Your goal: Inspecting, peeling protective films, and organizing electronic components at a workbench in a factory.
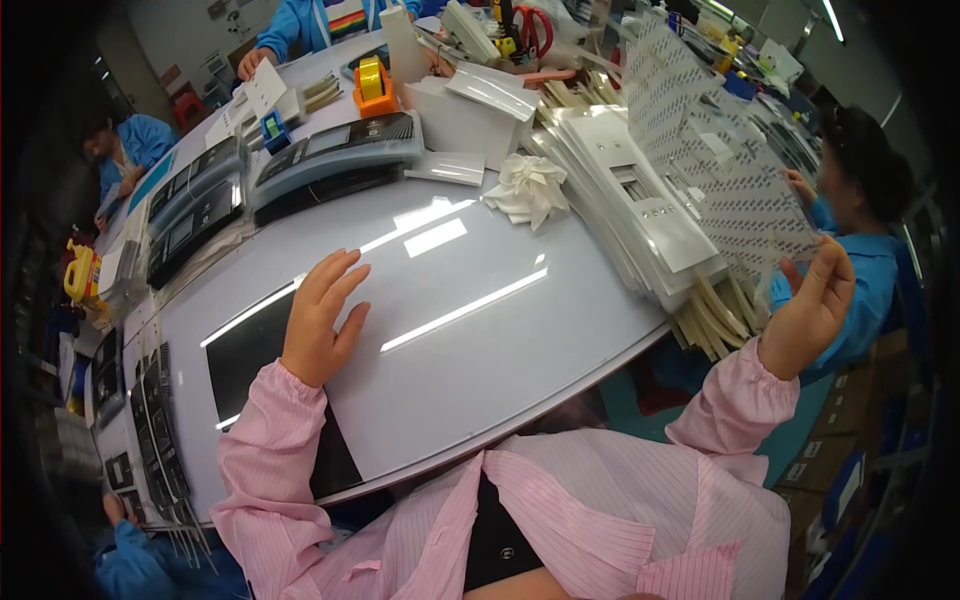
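Note:
My right hand (815, 300) is raised at the right, thumb and fingers pinched on the lower corner of a large translucent film sheet (715, 170). Small repeated dark marks cover the sheet, and it stands up over a stack of white panels with cut-outs (640, 185). My left hand (325, 315) hovers over the glossy white tabletop (470, 390) with its fingers apart and nothing in it. Close to that hand lies a dark, shiny flat panel (250, 350), partly hidden by my pink sleeve.
A crumpled white wad (528, 190) lies beside the panel stack. Farther back are piles of black panels (340, 150), an orange tape dispenser (374, 90) and red scissors (532, 32). Co-workers in blue sit around the table, one close by on the right (860, 250).

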